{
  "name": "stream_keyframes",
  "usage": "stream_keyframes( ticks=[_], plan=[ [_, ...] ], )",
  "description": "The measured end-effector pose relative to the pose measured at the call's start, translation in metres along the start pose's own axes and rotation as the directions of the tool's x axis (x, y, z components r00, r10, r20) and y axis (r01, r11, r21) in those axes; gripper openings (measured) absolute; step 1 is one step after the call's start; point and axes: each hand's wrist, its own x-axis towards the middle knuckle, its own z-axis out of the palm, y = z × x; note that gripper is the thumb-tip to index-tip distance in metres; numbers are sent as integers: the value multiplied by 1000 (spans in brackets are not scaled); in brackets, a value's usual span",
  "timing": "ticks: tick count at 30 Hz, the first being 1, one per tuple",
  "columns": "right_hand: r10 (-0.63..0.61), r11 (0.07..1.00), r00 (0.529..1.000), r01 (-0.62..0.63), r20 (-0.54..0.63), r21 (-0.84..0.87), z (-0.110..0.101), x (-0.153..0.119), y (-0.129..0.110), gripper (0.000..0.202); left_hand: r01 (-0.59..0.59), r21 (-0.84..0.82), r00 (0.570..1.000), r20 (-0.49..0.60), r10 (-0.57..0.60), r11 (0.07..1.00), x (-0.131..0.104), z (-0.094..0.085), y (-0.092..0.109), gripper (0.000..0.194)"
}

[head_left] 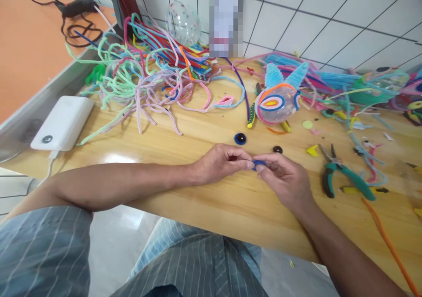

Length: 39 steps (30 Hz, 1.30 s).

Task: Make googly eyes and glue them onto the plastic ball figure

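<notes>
Bright light throws white glare on the tabletop (204, 209), while coarse pixelation masks an upright rectangle (226, 22).

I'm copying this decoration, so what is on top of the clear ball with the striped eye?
Two fuzzy light-blue ears stand atop the clear ball, and an orange strip curves below them. The ears' backs and whatever the striped eye covers cannot be seen.

The small blue piece (259, 164) is pinched between hands (217, 164) (289, 178); partly hidden.

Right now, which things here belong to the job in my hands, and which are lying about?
Likely part of it: blue piece in your fingers, blue-rimmed black disc, pipe cleaners, pliers.
Probably lying about: white power bank, yellow scrap.
</notes>
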Motion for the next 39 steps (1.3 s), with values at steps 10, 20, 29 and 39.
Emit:
stream_keyframes(
  ticks=[10,20,29,39],
  plan=[
    [-53,998,999,53,9,-34,-1,1,-2,18,90,-49,996,2,-90,995,3,-2,7,22],
    [110,958,994,-102,-13,269,2,6,-7,15,107,-45,992,-64,-109,993,6,-3,10,29],
    [54,983,997,-44,-53,181,4,3,-1,11,115,-27,993,-2,-115,993,6,-3,10,30],
    [77,972,997,-73,-8,224,0,4,-1,12,165,4,986,21,-165,986,3,-3,17,40]
  ],
)
